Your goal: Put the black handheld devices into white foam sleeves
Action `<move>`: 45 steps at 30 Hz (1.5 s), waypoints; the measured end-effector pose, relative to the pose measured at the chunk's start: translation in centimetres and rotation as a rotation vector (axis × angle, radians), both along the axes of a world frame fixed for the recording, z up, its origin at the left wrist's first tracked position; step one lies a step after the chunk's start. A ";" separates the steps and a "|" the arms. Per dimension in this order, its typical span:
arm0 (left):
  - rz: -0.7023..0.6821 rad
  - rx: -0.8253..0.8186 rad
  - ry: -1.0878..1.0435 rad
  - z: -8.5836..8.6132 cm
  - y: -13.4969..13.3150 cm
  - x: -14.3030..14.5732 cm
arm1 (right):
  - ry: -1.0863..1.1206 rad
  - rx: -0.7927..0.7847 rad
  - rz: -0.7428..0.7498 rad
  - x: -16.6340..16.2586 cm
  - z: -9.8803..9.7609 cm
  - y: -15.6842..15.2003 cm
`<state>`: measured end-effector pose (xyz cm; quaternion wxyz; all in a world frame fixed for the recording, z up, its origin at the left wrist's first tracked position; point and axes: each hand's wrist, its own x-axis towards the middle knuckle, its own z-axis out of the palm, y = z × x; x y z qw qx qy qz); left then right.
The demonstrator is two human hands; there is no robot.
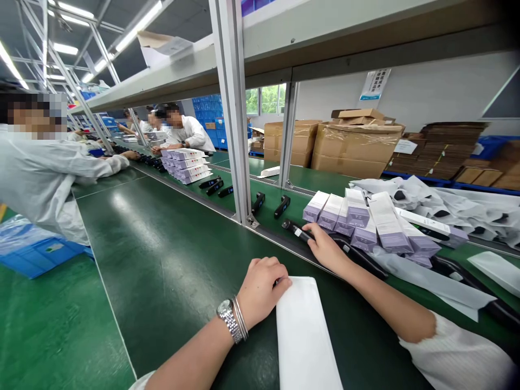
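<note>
My left hand (264, 287), with a watch and bangles at the wrist, is closed on the top left corner of a long flat white pouch (304, 330), which lies on the green table in front of me. Ahead and to the right, my right hand (325, 246) reaches onto the belt, its fingers closed on a long black handheld device (296, 229) with a small white label. The device's far end is hidden behind that hand. Beside it are stacked white and purple boxes (382, 222). More black devices (282, 206) lie just beyond.
A metal post (233, 119) and an overhead shelf (345, 32) stand over the belt. White pouches (447, 211) are heaped at the right, with cartons (353, 146) behind. A co-worker (44, 168) works at the left, near a blue crate (40, 249); others sit farther back.
</note>
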<state>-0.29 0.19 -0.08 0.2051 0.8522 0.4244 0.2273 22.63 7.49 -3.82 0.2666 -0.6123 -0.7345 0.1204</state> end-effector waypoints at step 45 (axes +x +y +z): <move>0.142 0.091 -0.398 0.9 0.0 0.0 | 0.899 -0.129 0.208 -2.7 4.7 -7.1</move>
